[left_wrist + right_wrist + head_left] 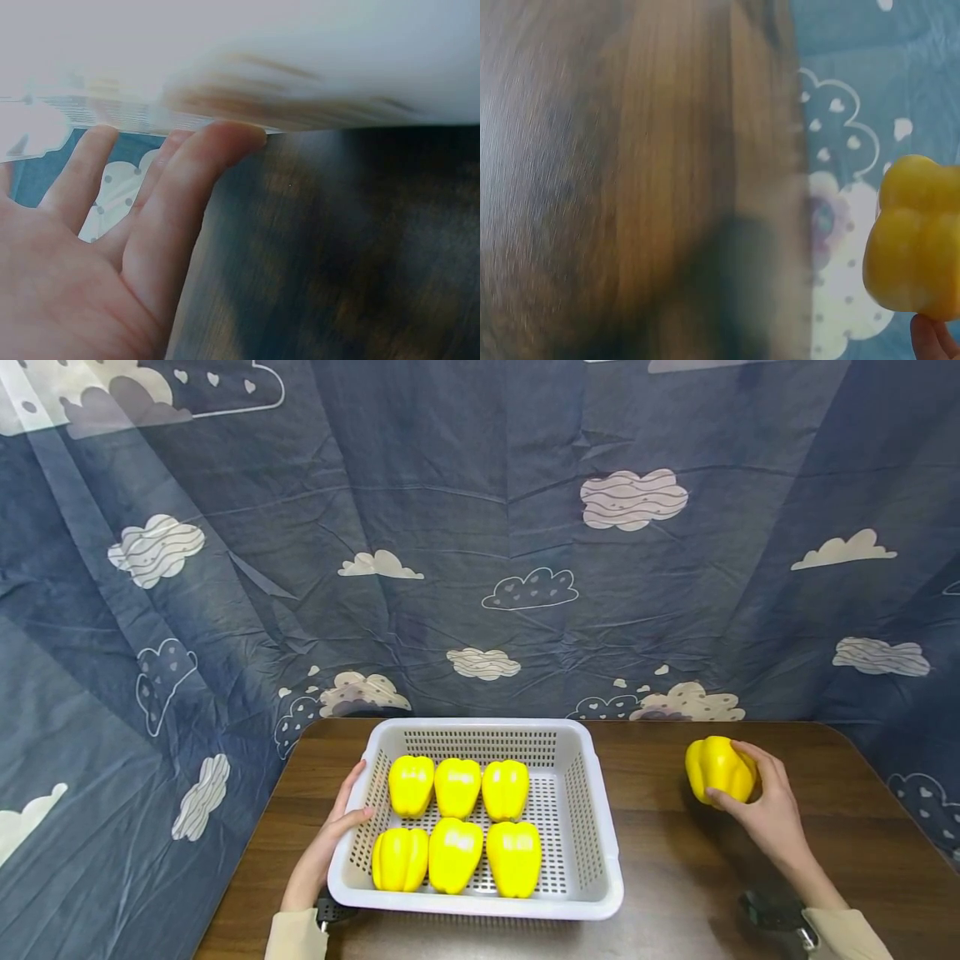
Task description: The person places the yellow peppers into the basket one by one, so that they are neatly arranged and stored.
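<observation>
A light grey plastic basket [609, 860] with slotted walls stands on the table, holding several yellow bell peppers [456, 856] in two rows toward its left. My left hand [327, 842] rests against the basket's left side, its thumb at the rim and its fingers fairly straight. The left wrist view shows those fingers touching the pale basket wall [247, 45], which is blurred. Off to the right, my right hand [772, 810] grips one more yellow bell pepper [718, 768] between thumb and fingers. In the right wrist view, this pepper [915, 247] appears at the right edge with only fingertips below it.
The brown wooden table [652, 835] extends between the basket and my right hand. Behind its back edge hangs a dark blue cloth [450, 610] printed with clouds, and it continues along the left side.
</observation>
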`<state>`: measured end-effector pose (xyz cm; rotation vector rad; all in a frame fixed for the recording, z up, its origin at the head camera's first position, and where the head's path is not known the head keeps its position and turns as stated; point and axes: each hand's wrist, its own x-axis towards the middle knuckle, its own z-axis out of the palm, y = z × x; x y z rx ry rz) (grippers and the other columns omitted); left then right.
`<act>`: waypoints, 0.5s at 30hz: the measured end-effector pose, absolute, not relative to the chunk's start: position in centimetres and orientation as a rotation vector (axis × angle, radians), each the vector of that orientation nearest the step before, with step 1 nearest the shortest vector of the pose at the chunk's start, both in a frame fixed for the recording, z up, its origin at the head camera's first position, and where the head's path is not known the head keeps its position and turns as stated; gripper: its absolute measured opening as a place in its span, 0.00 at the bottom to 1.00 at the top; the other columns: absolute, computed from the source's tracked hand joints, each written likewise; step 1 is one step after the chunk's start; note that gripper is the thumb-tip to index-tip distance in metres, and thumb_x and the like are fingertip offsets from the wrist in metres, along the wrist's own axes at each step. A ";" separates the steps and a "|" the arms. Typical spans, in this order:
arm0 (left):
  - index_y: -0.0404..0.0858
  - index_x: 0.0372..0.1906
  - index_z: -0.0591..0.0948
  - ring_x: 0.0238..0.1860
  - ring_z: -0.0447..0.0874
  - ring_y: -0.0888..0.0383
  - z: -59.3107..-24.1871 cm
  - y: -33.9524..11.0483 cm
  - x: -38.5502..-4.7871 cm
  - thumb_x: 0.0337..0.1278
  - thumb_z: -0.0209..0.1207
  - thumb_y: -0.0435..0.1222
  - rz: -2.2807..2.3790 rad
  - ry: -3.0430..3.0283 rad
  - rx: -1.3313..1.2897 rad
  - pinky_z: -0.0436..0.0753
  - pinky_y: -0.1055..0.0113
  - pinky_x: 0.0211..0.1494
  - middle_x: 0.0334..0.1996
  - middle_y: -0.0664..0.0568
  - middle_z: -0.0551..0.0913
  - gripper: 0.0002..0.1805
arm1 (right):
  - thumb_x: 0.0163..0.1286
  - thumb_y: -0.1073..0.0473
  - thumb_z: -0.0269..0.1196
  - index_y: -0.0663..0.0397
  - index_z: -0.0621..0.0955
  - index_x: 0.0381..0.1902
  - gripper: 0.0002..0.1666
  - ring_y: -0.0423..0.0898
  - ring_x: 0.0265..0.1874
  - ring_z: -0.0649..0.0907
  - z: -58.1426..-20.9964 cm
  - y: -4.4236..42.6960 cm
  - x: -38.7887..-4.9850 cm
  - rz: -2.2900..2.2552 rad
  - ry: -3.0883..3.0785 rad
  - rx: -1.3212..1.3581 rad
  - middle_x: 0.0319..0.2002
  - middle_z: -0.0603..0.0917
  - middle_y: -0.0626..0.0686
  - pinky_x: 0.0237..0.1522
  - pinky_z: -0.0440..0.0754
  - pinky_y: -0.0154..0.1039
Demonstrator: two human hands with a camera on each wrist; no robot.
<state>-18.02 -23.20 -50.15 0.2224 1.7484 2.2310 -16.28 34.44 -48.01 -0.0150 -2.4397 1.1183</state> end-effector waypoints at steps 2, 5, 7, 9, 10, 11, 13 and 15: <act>0.56 0.76 0.40 0.71 0.42 0.32 -50.1 -23.2 -18.0 0.64 0.41 0.31 2.222 1.770 0.223 0.52 0.34 0.62 0.75 0.44 0.34 0.40 | 0.52 0.65 0.71 0.59 0.65 0.68 0.45 0.65 0.56 0.63 -47.6 33.9 -16.0 1.129 -2.442 -0.010 0.62 0.63 0.66 0.52 0.52 0.26; 0.56 0.75 0.40 0.70 0.42 0.32 -50.1 -23.2 -17.9 0.64 0.42 0.32 2.194 1.808 0.216 0.53 0.33 0.62 0.75 0.44 0.34 0.40 | 0.53 0.63 0.71 0.57 0.65 0.68 0.45 0.61 0.55 0.64 -47.0 32.9 -15.6 1.141 -2.445 -0.001 0.61 0.63 0.64 0.51 0.54 0.28; 0.56 0.75 0.40 0.70 0.42 0.32 -50.1 -23.2 -17.9 0.63 0.42 0.32 2.192 1.813 0.219 0.53 0.33 0.62 0.75 0.44 0.34 0.40 | 0.53 0.62 0.71 0.56 0.65 0.68 0.45 0.58 0.55 0.64 -46.5 32.3 -15.4 1.137 -2.451 0.004 0.61 0.63 0.62 0.49 0.55 0.28; 0.56 0.75 0.40 0.70 0.43 0.31 -50.1 -23.2 -17.9 0.63 0.42 0.32 2.203 1.798 0.215 0.52 0.33 0.62 0.75 0.44 0.35 0.40 | 0.53 0.62 0.72 0.56 0.66 0.68 0.45 0.56 0.54 0.64 -46.2 31.7 -15.3 1.139 -2.445 0.021 0.61 0.63 0.62 0.48 0.55 0.27; 0.56 0.75 0.40 0.70 0.43 0.31 -50.1 -23.2 -17.9 0.63 0.42 0.32 2.209 1.788 0.214 0.52 0.34 0.62 0.75 0.43 0.35 0.41 | 0.52 0.63 0.72 0.56 0.66 0.68 0.45 0.55 0.54 0.64 -46.0 31.4 -15.2 1.137 -2.442 0.026 0.61 0.64 0.61 0.47 0.56 0.27; 0.56 0.75 0.40 0.70 0.43 0.32 -50.1 -23.2 -17.9 0.63 0.42 0.31 2.215 1.778 0.212 0.52 0.34 0.62 0.75 0.43 0.35 0.41 | 0.52 0.63 0.72 0.56 0.66 0.68 0.45 0.54 0.54 0.64 -45.9 31.1 -15.2 1.139 -2.439 0.031 0.61 0.64 0.61 0.47 0.56 0.27; 0.56 0.75 0.40 0.70 0.43 0.32 -50.1 -23.2 -17.9 0.63 0.42 0.31 2.220 1.769 0.213 0.51 0.34 0.62 0.75 0.43 0.34 0.41 | 0.51 0.64 0.72 0.55 0.67 0.68 0.46 0.49 0.55 0.65 -45.6 30.6 -15.1 1.143 -2.426 0.041 0.61 0.64 0.60 0.48 0.56 0.27; 0.56 0.75 0.40 0.70 0.43 0.32 -50.2 -23.2 -17.9 0.63 0.42 0.31 2.216 1.778 0.213 0.52 0.34 0.62 0.75 0.43 0.35 0.41 | 0.51 0.64 0.72 0.54 0.67 0.68 0.46 0.42 0.54 0.65 -45.3 30.1 -15.0 1.149 -2.415 0.049 0.61 0.65 0.59 0.48 0.57 0.27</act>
